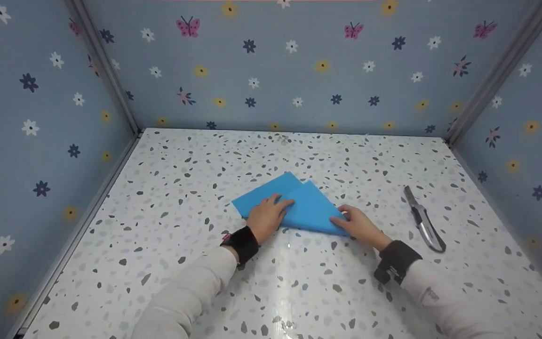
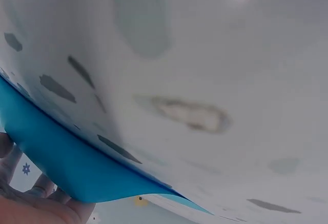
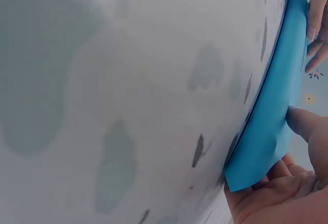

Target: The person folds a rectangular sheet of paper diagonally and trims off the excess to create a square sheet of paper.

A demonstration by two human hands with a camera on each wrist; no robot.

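A sheet of blue paper, folded over on itself, lies on the speckled table in the head view. My left hand rests on the fold's left part with its fingers spread over the paper. At the right corner, my right hand pinches the folded layers between thumb and fingers. In the right wrist view the thumb lies on top of the paper, with the other fingers beneath its edge. The paper bulges along its near fold in the left wrist view, the left fingers beyond it.
A utility knife with a grey and black handle lies on the table to the right of the right hand. Flower-patterned panels stand at the back and on both sides of the table.
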